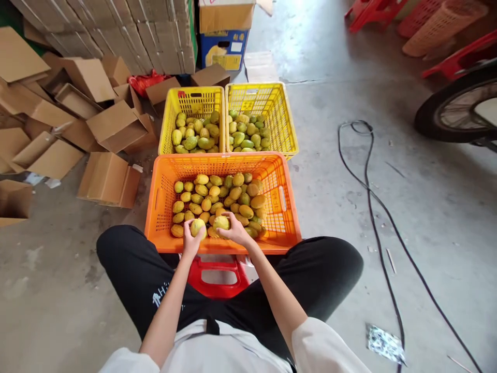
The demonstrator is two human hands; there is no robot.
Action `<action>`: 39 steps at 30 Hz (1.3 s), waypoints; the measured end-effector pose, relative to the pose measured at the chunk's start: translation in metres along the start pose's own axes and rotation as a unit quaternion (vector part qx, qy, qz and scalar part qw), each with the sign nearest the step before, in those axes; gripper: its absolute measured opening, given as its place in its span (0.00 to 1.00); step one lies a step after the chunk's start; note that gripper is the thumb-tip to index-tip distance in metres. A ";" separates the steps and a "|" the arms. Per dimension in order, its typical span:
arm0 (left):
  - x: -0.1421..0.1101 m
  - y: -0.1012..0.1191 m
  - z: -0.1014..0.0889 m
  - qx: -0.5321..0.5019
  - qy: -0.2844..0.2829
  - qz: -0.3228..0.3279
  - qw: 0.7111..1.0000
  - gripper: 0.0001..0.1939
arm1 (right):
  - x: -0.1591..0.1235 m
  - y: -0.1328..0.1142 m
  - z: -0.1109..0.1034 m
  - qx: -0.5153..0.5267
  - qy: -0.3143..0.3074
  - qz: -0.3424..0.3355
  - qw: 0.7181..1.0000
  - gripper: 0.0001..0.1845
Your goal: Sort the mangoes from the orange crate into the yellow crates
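Overall, the largest item is the orange crate (294,235), at twelve o'clock from the seated person. Just beyond it stand the left yellow crate (166,127) at eleven and the right yellow crate (282,122) at one, both part-filled with similar produce. The loose fruit (235,192) in the orange crate is oval, its skin mottled green to deep yellow. Over that crate's six o'clock side, the left hand (189,242) and right hand (238,233) are each curled around one piece, fingers partly closed. The left-held fruit (198,228) and right-held fruit (221,223) look rounded and pale yellow-green, brighter than most beneath.
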State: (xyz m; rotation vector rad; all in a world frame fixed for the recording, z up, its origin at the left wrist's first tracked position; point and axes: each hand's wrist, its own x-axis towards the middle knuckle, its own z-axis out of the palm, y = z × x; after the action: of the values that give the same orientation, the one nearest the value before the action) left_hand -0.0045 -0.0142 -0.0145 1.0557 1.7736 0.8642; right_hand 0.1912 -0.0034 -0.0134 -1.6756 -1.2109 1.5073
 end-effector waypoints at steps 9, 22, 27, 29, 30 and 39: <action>-0.015 0.026 -0.016 -0.334 -0.046 -0.138 0.931 0.22 | -0.039 -0.031 -0.011 0.509 -0.108 0.080 0.850 0.23; -0.031 0.031 -0.010 -0.470 -0.061 -0.223 0.852 0.16 | -0.037 -0.037 0.006 0.620 0.024 0.084 0.780 0.13; -0.028 0.023 0.001 -0.468 0.026 -0.277 0.839 0.09 | -0.034 -0.042 0.014 0.622 0.021 0.070 0.780 0.13; -0.028 0.021 0.003 -0.456 0.017 -0.278 0.846 0.13 | -0.033 -0.043 0.017 0.621 0.015 0.072 0.781 0.12; -0.028 0.020 0.004 -0.449 0.001 -0.272 0.851 0.15 | -0.033 -0.044 0.018 0.621 0.011 0.074 0.780 0.12; -0.030 0.014 0.006 -0.398 -0.055 -0.275 0.874 0.18 | -0.027 -0.044 0.017 0.617 0.021 0.162 0.770 0.21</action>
State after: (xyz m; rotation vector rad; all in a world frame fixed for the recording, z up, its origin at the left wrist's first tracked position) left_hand 0.0128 -0.0351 0.0051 0.0447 1.2948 0.9942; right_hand 0.1653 -0.0113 0.0340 -0.9353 0.2549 1.7866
